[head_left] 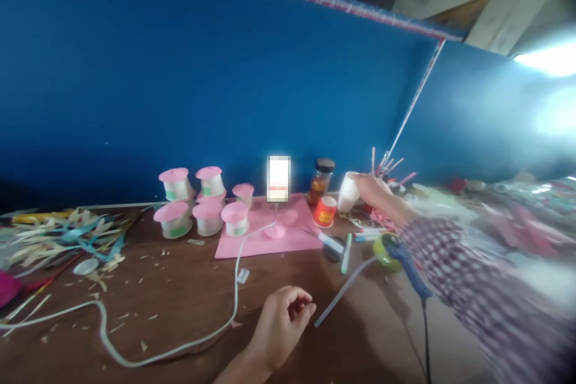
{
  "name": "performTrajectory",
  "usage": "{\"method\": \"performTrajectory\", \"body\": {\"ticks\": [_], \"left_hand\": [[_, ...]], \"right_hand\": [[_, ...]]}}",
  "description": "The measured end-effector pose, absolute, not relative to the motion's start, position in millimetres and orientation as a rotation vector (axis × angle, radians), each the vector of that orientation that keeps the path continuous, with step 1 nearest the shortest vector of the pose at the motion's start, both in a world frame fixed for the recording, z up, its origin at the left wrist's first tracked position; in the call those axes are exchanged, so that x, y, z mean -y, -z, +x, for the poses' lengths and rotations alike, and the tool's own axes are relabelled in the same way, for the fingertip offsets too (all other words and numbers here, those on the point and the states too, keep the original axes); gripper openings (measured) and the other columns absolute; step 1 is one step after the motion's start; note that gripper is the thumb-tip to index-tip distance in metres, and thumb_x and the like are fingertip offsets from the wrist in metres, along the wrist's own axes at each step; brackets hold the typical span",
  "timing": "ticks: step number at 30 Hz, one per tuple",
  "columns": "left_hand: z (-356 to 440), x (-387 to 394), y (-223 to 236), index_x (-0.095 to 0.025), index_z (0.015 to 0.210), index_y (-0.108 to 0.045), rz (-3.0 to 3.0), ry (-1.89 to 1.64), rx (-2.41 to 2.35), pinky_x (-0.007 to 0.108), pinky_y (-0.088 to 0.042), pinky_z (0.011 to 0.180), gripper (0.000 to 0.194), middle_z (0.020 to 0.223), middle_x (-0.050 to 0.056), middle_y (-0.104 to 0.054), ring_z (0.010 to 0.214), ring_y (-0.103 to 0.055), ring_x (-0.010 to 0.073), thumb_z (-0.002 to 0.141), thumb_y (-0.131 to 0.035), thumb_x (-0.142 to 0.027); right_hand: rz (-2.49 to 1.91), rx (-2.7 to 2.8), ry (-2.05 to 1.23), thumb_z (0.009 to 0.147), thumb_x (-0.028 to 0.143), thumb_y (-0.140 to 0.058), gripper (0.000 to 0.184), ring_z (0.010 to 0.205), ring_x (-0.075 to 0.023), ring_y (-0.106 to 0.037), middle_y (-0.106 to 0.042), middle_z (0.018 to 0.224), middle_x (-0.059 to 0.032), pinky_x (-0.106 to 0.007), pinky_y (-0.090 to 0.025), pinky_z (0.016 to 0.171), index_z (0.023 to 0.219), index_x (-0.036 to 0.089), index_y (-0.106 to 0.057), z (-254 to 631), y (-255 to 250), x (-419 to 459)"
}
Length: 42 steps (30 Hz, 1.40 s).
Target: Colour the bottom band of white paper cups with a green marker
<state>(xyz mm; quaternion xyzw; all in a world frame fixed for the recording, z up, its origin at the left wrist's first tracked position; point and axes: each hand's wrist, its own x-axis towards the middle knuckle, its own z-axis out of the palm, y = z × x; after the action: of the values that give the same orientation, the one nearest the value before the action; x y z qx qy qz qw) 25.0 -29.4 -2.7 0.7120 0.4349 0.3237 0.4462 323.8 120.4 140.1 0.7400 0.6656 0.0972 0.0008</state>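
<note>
My right hand is stretched out to the back right, its fingers at the rim of a white paper cup, which leans slightly. It grips the cup from the right side. My left hand hovers over the front of the table with loosely curled fingers, the thumb close to the fingertips and nothing visible in it. A red paper cup stands just left of the white one. Beneath my right forearm lies a blue hot glue gun, beside a yellow-green roll.
Several white cups with pink paper discs stand at the back left, some stacked. A pink sheet, a lit lamp, its white cable, a dark-lidded jar, markers and paper strips occupy the brown table.
</note>
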Motion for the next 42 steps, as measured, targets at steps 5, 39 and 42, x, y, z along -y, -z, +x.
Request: {"method": "performTrajectory", "body": {"ticks": [5,39,42], "left_hand": [[25,30,5,-0.018,0.082,-0.069,1.744,-0.811,-1.076,0.024,-0.043,0.06,0.017,0.074,0.004,-0.066,0.063,-0.056,0.0141,0.079,-0.058,-0.031],[19,32,-1,-0.02,0.106,-0.061,1.738,-1.108,-0.922,0.028,-0.052,0.072,0.026,0.096,0.008,-0.063,0.081,-0.061,0.0158,0.085,-0.056,-0.033],[17,30,1,-0.022,0.127,-0.046,1.603,-1.236,-0.988,0.034,-0.052,0.085,0.05,0.119,0.012,-0.057,0.103,-0.059,0.0207,0.082,-0.061,-0.035]], "right_hand": [[2.247,-2.002,-0.264,0.092,0.032,-0.057,0.032,0.1,-0.0212,-0.061,-0.058,0.12,-0.0085,-0.042,-0.053,0.083,0.12,0.016,-0.055,332,-139,-137],[2.923,-2.738,1.318,0.085,0.054,-0.048,0.036,0.063,-0.0153,-0.062,-0.063,0.072,-0.0031,-0.028,-0.051,0.057,0.087,0.02,-0.06,246,-134,-35],[2.425,-2.185,2.809,0.075,0.048,-0.07,0.031,0.056,-0.0117,-0.058,-0.063,0.067,-0.0015,-0.023,-0.047,0.05,0.086,0.019,-0.063,195,-96,7]]}}
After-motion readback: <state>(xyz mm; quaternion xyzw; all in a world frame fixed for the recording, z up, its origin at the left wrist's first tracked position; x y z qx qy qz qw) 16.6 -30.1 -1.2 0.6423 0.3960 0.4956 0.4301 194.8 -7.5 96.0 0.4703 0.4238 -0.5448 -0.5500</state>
